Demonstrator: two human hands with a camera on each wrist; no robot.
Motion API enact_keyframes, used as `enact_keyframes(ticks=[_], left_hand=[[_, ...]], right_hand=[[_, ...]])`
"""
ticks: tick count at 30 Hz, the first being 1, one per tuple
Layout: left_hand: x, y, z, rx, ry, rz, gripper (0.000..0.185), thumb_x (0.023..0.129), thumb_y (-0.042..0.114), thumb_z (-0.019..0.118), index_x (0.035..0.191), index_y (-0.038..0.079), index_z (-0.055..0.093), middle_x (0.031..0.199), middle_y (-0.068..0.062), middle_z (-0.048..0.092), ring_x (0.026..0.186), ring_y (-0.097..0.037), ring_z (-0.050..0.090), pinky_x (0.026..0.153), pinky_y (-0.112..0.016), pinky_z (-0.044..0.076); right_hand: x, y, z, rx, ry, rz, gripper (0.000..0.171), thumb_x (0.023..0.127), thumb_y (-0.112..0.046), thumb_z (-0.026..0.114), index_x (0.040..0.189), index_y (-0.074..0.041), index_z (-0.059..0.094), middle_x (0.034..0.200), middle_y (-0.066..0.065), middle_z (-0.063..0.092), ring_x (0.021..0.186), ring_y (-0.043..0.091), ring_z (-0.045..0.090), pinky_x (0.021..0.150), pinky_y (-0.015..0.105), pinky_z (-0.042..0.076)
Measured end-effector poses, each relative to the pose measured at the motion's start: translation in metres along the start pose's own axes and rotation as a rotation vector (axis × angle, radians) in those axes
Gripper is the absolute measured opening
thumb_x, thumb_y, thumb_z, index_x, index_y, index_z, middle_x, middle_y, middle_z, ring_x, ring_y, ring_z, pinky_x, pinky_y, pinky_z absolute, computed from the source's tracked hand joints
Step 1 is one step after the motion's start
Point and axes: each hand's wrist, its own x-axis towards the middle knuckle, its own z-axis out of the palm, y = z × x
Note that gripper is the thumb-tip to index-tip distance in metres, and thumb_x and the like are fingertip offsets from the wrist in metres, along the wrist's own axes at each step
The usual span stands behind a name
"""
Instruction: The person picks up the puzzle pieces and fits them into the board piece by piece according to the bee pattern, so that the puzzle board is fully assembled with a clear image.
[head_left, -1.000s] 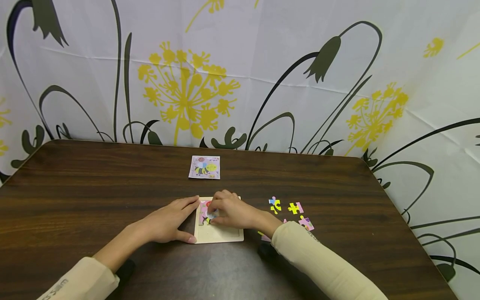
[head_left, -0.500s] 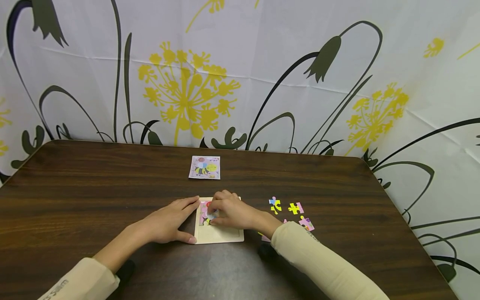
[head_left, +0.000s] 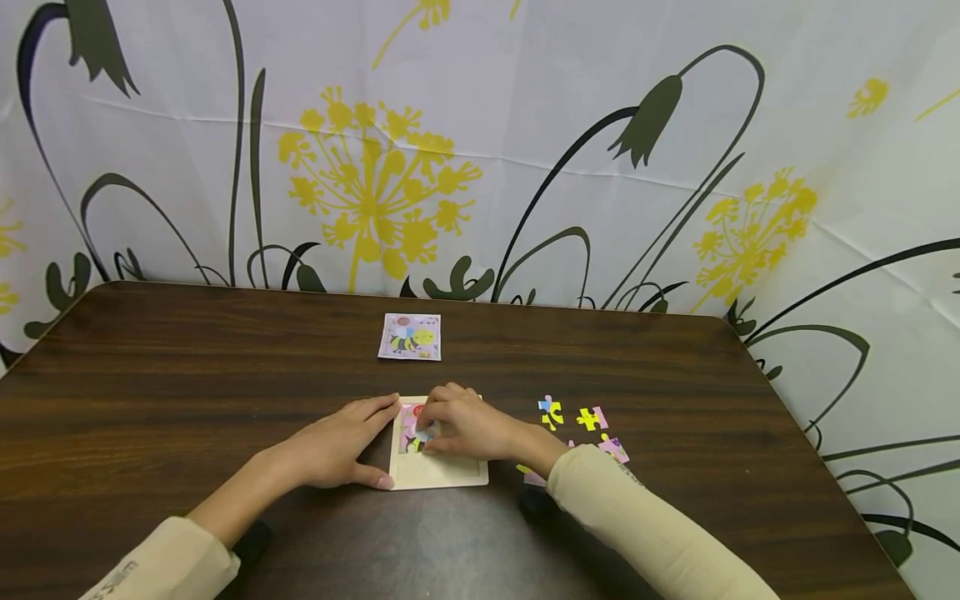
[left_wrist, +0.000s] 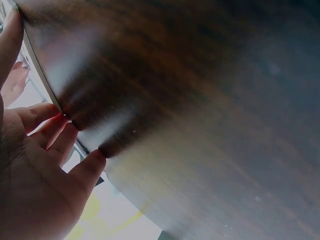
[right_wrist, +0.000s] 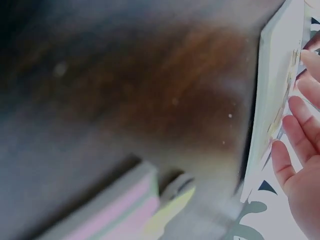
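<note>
From the head view, a pale square wooden puzzle tray (head_left: pixel 442 475) lies on the dark brown wooden tabletop (head_left: pixel 150 392), near the person's edge. The left hand (head_left: pixel 337 446) lies flat against the tray's left side, fingers straight and thumb along the near corner, holding nothing. The right hand (head_left: pixel 468 429) rests over the tray, its fingertips pinching a small grey-blue puzzle piece (head_left: pixel 424 433) beside the pink pieces already seated in the upper left corner (head_left: pixel 408 421). The hand covers much of the tray's upper right part. Loose yellow, pink and blue puzzle pieces (head_left: pixel 588 417) lie scattered to the right, some half hidden by the cream sleeve (head_left: pixel 637 533). A small picture card with a bee (head_left: pixel 409 336) lies farther back, well apart from the tray.

From the left wrist, straight fingers (left_wrist: pixel 55 130) touch the tray's thin edge (left_wrist: pixel 45 80).

From the right wrist, blurred: the tray's edge (right_wrist: pixel 272 100), fingers (right_wrist: pixel 300 120) over it, and a pink and yellow loose piece (right_wrist: pixel 125 210) close by
</note>
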Motion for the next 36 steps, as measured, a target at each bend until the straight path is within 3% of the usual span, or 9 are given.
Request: enact_keyframes(ticks=[6, 14, 22, 29, 36], left_hand=[[0.0, 0.002, -0.002, -0.011, -0.009, -0.012, 0.09, 0.075, 0.049, 0.068, 0.137, -0.007, 0.034, 0.142, -0.021, 0.029, 0.127, -0.04, 0.03, 0.096, -0.054, 0.031], [0.0, 0.003, -0.004, -0.016, -0.017, -0.026, 0.089, 0.075, 0.047, 0.069, 0.137, -0.006, 0.033, 0.143, -0.021, 0.029, 0.127, -0.04, 0.029, 0.097, -0.054, 0.031], [0.001, 0.003, -0.004, -0.023, -0.033, -0.037, 0.09, 0.075, 0.047, 0.069, 0.137, -0.006, 0.033, 0.143, -0.021, 0.028, 0.127, -0.04, 0.029, 0.097, -0.055, 0.03], [0.002, 0.004, -0.004, -0.024, -0.042, -0.055, 0.09, 0.075, 0.048, 0.069, 0.139, -0.004, 0.032, 0.144, -0.019, 0.027, 0.128, -0.039, 0.028, 0.098, -0.054, 0.029], [0.002, 0.005, -0.004, -0.029, -0.047, -0.064, 0.091, 0.075, 0.047, 0.069, 0.139, -0.004, 0.031, 0.144, -0.019, 0.026, 0.129, -0.039, 0.027, 0.098, -0.054, 0.029]], right_hand=[[-0.002, 0.002, -0.001, 0.03, 0.005, -0.032, 0.021, 0.081, -0.018, 0.07, 0.1, -0.009, 0.066, 0.099, 0.0, 0.058, 0.096, 0.014, 0.048, 0.082, 0.024, 0.036], [-0.003, 0.005, -0.01, 0.139, 0.001, -0.066, 0.02, 0.082, -0.011, 0.069, 0.099, -0.003, 0.066, 0.095, 0.005, 0.062, 0.087, 0.015, 0.055, 0.077, 0.018, 0.043], [-0.009, 0.011, -0.022, 0.172, -0.003, -0.005, 0.022, 0.083, -0.012, 0.068, 0.101, -0.001, 0.066, 0.097, 0.007, 0.063, 0.088, 0.016, 0.057, 0.081, 0.025, 0.046], [-0.019, 0.02, -0.032, 0.152, 0.01, 0.027, 0.019, 0.084, -0.01, 0.067, 0.1, 0.0, 0.066, 0.095, 0.008, 0.063, 0.085, 0.02, 0.056, 0.074, 0.031, 0.048], [-0.036, 0.036, -0.043, 0.145, 0.029, 0.114, 0.022, 0.083, -0.011, 0.068, 0.103, -0.001, 0.065, 0.1, 0.008, 0.063, 0.093, 0.02, 0.058, 0.08, 0.031, 0.049]])
